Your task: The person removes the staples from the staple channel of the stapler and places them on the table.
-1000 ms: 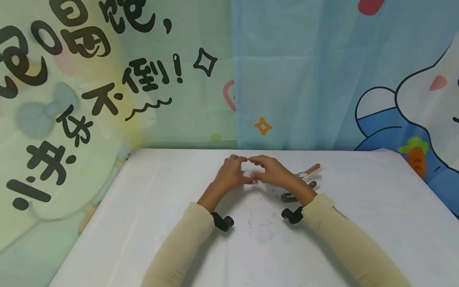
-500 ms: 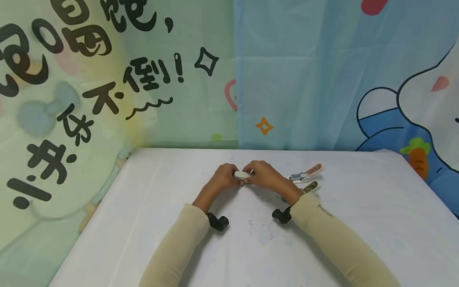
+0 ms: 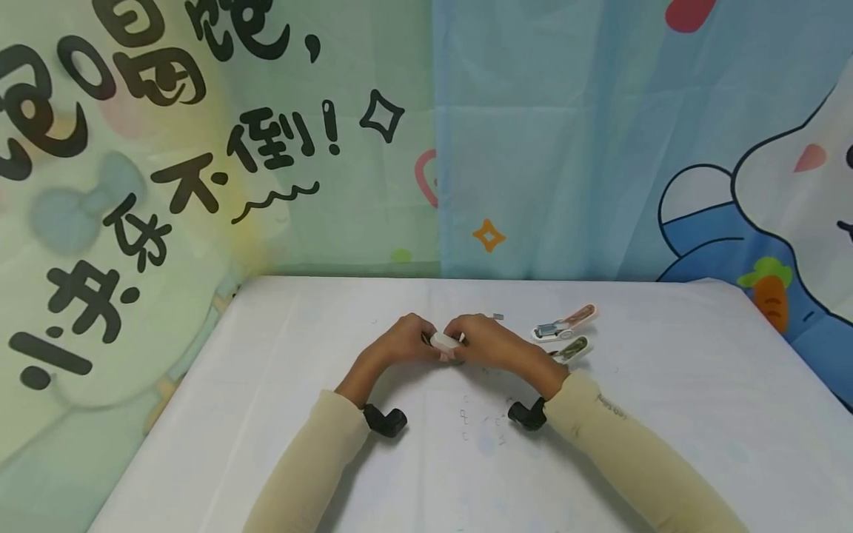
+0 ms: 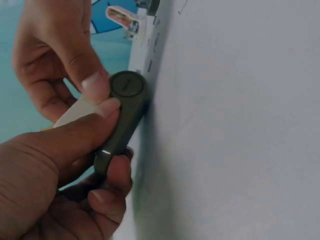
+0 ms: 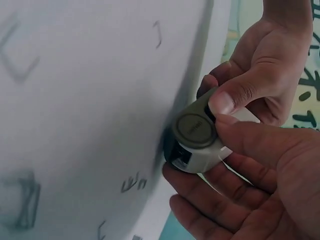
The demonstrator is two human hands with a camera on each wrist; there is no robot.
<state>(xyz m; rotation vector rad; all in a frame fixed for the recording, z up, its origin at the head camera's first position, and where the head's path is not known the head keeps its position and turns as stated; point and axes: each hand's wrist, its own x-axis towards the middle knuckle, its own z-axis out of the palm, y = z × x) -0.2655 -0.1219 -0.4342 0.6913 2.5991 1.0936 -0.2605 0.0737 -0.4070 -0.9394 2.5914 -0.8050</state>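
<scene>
A small stapler [image 3: 445, 341], olive green and white with a round disc at one end, is held between both hands just above the white table. My left hand [image 3: 403, 337] grips it from the left. In the left wrist view, the left thumb lies along the stapler's [image 4: 131, 107] green side and the fingers curl beneath. My right hand [image 3: 489, 340] pinches the disc end, its thumb close to the left thumb. The right wrist view shows a dark opening at the end of the stapler [image 5: 196, 132], with right fingers under its white part.
Right of the hands lie a pink-and-white stapler [image 3: 566, 323] and a green-and-white stapler [image 3: 574, 349], the latter partly behind the right forearm. A small grey staple strip [image 3: 498, 316] lies behind the right hand. Loose staples [image 3: 464, 418] are scattered on the table [image 3: 300, 326]. Printed curtains hang behind.
Both hands have come lower and nearer the person, and the left has shifted slightly left. The stapler's white part now shows between them, tilted. The grey strip has come into view.
</scene>
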